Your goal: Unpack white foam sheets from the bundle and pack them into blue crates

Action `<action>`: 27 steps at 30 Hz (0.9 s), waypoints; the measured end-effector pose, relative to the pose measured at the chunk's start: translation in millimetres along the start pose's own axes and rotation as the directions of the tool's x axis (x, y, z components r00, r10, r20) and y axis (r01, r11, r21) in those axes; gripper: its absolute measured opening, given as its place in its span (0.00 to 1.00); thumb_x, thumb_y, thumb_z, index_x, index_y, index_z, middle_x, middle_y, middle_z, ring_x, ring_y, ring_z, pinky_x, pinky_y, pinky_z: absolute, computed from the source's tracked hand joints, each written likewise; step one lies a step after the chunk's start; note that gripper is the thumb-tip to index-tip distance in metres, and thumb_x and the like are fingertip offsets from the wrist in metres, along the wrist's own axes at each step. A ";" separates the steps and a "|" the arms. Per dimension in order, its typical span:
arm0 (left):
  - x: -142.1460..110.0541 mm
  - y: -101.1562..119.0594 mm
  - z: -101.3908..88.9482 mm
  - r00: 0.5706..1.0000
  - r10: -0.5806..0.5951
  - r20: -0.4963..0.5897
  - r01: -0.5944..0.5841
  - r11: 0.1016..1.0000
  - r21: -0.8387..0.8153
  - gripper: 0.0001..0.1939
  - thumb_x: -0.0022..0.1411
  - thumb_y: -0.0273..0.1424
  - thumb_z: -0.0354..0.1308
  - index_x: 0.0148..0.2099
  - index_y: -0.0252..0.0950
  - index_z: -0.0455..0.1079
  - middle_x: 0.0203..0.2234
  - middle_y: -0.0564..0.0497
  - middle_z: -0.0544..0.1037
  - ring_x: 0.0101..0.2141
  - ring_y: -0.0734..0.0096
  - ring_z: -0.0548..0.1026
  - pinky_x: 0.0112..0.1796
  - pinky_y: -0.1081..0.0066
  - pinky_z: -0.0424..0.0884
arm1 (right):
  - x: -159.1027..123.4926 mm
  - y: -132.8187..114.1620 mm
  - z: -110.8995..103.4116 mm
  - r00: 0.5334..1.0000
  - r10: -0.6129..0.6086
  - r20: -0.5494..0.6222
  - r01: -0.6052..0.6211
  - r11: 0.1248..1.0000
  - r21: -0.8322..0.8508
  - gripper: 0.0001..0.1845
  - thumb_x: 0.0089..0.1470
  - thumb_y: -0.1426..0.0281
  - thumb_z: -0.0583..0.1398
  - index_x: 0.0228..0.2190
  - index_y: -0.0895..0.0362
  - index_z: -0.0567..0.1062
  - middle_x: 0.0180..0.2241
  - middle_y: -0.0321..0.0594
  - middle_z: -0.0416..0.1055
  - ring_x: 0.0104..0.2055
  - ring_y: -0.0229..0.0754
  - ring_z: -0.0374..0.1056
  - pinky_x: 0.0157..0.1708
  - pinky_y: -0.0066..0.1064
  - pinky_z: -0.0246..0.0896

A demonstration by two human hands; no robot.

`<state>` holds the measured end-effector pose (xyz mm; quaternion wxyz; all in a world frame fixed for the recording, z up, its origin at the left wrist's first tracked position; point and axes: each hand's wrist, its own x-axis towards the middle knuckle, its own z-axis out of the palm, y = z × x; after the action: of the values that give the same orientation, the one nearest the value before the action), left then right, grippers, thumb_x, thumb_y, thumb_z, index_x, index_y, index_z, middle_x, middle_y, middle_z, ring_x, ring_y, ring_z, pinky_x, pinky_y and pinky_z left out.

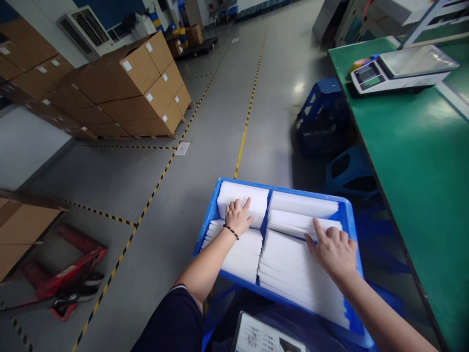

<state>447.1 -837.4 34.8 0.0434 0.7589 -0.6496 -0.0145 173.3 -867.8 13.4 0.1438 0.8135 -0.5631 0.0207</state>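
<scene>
Head view, lower centre: with left hand (238, 216) and right hand (336, 249) splayed, steady flat white foam-like sheets (287, 261) lightly

Sheets (300, 274) in bin (351, 215) | bench (414, 161) — right of bin | scale (406, 68) on bench | cartons (142, 95) — ahead, left

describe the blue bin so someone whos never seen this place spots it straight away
Find the green table at the right of the view, then look left of its edge, low and just right of centre. The blue bin is the rectangular one under the person's left hand and right hand. Unlike the blue stools by the table, it is packed with white sheets.
</scene>
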 end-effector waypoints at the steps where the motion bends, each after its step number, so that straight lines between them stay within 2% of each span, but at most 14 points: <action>1: 2.6 0.4 0.0 1.000 -0.002 0.002 0.002 1.000 0.028 0.36 0.52 0.43 0.57 0.61 0.45 0.50 0.45 0.44 0.59 0.43 0.54 0.62 0.42 0.58 0.61 | -0.1 -0.1 0.1 1.000 0.002 0.000 -0.002 1.000 -0.001 0.28 0.56 0.56 0.46 0.55 0.55 0.59 0.33 0.45 0.62 0.35 0.47 0.56 0.31 0.34 0.39; 11: 5.9 -5.4 -2.5 0.999 -0.007 0.052 0.001 0.994 0.113 0.42 0.46 0.48 0.60 0.61 0.47 0.47 0.42 0.46 0.60 0.42 0.58 0.60 0.42 0.62 0.58 | -0.8 -0.4 -1.7 1.000 0.009 0.002 -0.009 1.000 0.020 0.28 0.56 0.57 0.48 0.55 0.56 0.59 0.33 0.46 0.62 0.35 0.47 0.56 0.31 0.34 0.39; 16: 6.7 -5.5 -6.0 0.998 0.005 0.055 -0.011 0.994 0.108 0.40 0.47 0.47 0.60 0.60 0.46 0.50 0.42 0.46 0.61 0.42 0.58 0.60 0.43 0.61 0.58 | -1.3 0.1 -0.1 1.000 0.011 -0.008 -0.010 1.000 0.024 0.29 0.55 0.57 0.49 0.55 0.56 0.60 0.32 0.46 0.62 0.35 0.46 0.56 0.31 0.34 0.40; 27: -7.0 -8.5 -7.2 0.998 0.055 -0.024 -0.054 0.998 0.038 0.30 0.50 0.41 0.60 0.55 0.44 0.59 0.42 0.45 0.63 0.44 0.56 0.61 0.44 0.60 0.59 | -1.4 0.2 1.2 1.000 0.009 -0.006 -0.009 1.000 0.005 0.29 0.56 0.56 0.47 0.55 0.56 0.59 0.31 0.45 0.62 0.35 0.46 0.56 0.30 0.34 0.39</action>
<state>454.9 -828.9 41.1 0.0376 0.7418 -0.6695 0.0083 172.5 -866.9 12.0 0.1435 0.8112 -0.5663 0.0251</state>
